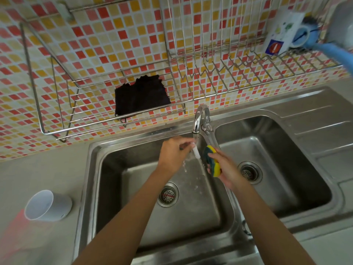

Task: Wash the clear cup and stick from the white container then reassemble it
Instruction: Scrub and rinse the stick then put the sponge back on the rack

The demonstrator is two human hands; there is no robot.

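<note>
Over the left sink basin (114, 188), my left hand (172, 153) grips a small white stick (196, 152) and holds it in the water running from the faucet (199, 118). Something clear hangs just below the stick, too blurred with the water to tell whether it is the cup. My right hand (225, 169) is shut on a yellow and green sponge (212, 159), held just right of the stick. The white container (47, 205) lies tipped on the counter at the left, its open mouth facing me.
A second basin (286, 178) lies to the right, with a drainboard (324, 131) beyond it. Wire racks (219, 73) hang on the tiled wall above the sink; a black cloth (141, 96) rests on the left rack. A carton and a blue brush (305, 35) sit at top right.
</note>
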